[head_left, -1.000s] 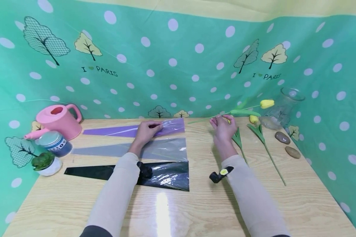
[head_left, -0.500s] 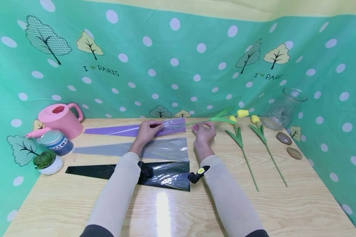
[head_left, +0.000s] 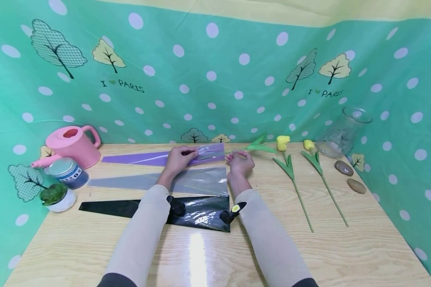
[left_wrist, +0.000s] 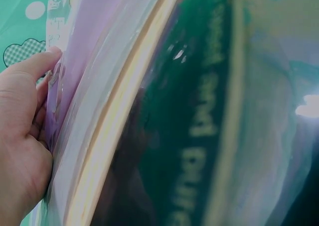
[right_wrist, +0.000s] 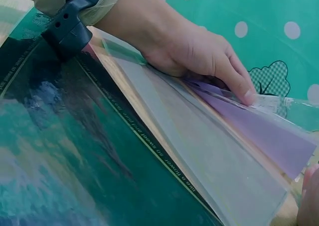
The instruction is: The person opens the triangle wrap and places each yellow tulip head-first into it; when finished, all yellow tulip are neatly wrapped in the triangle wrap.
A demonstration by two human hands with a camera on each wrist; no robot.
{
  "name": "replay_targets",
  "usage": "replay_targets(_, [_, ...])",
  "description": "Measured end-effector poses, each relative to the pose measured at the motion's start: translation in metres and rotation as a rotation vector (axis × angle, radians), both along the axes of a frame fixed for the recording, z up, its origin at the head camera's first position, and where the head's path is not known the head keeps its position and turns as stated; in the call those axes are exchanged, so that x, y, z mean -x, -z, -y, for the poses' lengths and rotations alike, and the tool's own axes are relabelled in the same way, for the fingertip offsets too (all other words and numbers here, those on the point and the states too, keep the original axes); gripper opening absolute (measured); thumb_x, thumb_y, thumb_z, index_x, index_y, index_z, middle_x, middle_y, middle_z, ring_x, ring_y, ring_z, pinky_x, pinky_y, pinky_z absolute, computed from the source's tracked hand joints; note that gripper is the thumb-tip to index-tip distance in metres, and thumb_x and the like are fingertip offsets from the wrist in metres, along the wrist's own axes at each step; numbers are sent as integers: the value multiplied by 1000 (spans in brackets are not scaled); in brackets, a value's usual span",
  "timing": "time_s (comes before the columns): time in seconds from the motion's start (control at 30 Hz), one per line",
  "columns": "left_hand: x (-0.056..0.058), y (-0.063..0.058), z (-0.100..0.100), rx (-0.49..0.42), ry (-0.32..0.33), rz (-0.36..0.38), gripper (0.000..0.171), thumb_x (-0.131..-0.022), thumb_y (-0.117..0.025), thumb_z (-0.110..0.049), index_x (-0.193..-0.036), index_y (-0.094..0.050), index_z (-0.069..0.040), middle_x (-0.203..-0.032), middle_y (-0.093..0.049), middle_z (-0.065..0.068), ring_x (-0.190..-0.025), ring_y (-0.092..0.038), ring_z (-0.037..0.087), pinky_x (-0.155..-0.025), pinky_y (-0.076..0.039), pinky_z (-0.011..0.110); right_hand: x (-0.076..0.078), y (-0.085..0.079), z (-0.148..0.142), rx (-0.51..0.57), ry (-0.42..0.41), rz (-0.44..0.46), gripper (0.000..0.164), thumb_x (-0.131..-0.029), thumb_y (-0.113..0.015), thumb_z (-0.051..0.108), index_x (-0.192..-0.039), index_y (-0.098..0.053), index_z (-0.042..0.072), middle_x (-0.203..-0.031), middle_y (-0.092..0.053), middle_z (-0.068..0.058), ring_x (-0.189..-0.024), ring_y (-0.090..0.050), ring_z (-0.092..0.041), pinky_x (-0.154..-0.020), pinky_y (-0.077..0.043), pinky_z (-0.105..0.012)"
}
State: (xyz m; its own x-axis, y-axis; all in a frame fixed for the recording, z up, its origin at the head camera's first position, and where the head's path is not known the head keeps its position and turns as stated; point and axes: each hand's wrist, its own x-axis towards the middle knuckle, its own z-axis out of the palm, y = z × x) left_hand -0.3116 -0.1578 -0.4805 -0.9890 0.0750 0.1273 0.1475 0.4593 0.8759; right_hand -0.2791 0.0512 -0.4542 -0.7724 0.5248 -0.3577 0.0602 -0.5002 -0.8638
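Note:
My left hand (head_left: 178, 159) pinches the clear film of a purple flower sleeve (head_left: 136, 159) near its wide end; the left wrist view shows the thumb pressed on that film (left_wrist: 56, 76). Between the thumb and fingers of my right hand (head_left: 241, 164) is the stem of a yellow artificial tulip (head_left: 260, 147). The stem points left and overlaps the clear, wide part of the sleeve. Its bloom, at the right, overlaps another tulip's bloom. In the right wrist view, only fingers (right_wrist: 310, 201) of the right hand show at the edge.
Nearer me lie a grey sleeve (head_left: 201, 183) and a black sleeve (head_left: 208, 213). Two tulips (head_left: 299, 199) lie at right, beside a glass vase (head_left: 344, 131) and two stones (head_left: 356, 185). A pink watering can (head_left: 73, 147), a blue jar (head_left: 69, 173) and a potted succulent (head_left: 59, 197) stand left.
My right hand has moved left with the tulip, bringing its stem from right of the purple sleeve to over its wide end. The left hand keeps its pinch in the same place.

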Motion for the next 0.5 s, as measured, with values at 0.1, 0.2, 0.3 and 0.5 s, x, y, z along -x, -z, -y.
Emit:
replay_targets(0.1, [0,1,-1,-1,-1,-2,25,-94,-78,-25,-112,-80,-7,-120,-76,14,-118,-68,32,-108,-52,46,-2,0,-2,14,-11,8,9,-94,-69,-1,-101,-64,4,-113,-72,-28,-97,-75,-34,-85,-64,-37])
replay_targets(0.2, [1,1,-1,-1,1,2,25,-94,-78,-25,-112,-80,-8,-120,-76,14,-118,-68,32,-108,-52,46,-3,0,-6,7,-10,11,11,-94,-69,-1,-104,-65,3,-116,-71,-29,-97,-74,-34,-86,-64,-37])
replay_targets(0.3, [0,1,-1,-4,5,8,26,-94,-78,-25,-112,-79,-7,-121,-76,15,-119,-68,32,-108,-51,46,-3,-1,-15,-9,4,7,19,-94,-69,-2,-112,-65,0,-119,-70,-29,-94,-74,-31,-82,-64,-33])
replay_targets(0.5, [0,1,-1,-4,1,10,26,-94,-77,-24,-113,-79,-7,-122,-75,15,-119,-68,32,-108,-52,45,-3,-5,-41,6,47,-33,40,-96,-69,4,-133,-55,-2,-113,-68,-26,-81,-67,-21,-67,-59,-24])
